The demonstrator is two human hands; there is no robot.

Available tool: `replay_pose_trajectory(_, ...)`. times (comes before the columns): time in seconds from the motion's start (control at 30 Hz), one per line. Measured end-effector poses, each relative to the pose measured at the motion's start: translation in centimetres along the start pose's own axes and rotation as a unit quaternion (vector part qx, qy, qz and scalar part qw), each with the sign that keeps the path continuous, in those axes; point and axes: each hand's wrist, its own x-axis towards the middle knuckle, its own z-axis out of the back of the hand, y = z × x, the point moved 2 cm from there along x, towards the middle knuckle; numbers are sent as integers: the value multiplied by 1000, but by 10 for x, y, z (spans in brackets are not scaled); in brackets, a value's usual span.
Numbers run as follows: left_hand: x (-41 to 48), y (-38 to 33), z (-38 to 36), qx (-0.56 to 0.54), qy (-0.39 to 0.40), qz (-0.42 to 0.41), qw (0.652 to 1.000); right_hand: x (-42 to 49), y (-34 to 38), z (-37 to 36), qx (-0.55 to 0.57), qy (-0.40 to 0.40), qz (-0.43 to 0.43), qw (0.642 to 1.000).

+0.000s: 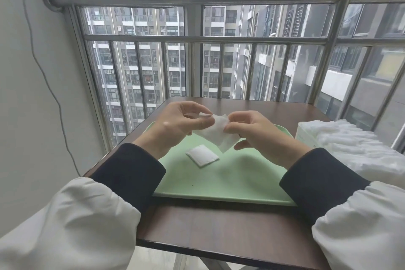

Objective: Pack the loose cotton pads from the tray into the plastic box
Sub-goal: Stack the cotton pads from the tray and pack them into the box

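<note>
A pale green tray [223, 184] lies on the brown table. One white square cotton pad [202, 155] rests flat on the tray near its middle. Above the tray's far part, my left hand [182, 125] and my right hand [260, 133] both pinch a small stack of white cotton pads [215, 132], one at each end. The plastic box [350, 144] stands at the table's right edge, filled with white pads; its near side is partly hidden by my right sleeve.
The brown table [208, 226] stands against a metal window railing [197, 39]. A white wall with a hanging cable [43, 72] is on the left. The table's front edge is close to me.
</note>
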Motion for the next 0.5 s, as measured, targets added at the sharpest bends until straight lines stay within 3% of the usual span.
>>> replay_pose_trajectory(0.2,1,2,-2,-48,28,12,998,1,-1,-2,9,19,5,1000)
replay_pose_trajectory(0.37,5,6,3,-79,-39,13,996,3,-6,0,53,30,3,998)
replay_pose_trajectory(0.5,6,9,9,-106,-102,28,989,6,-10,7,47,-59,-18,997)
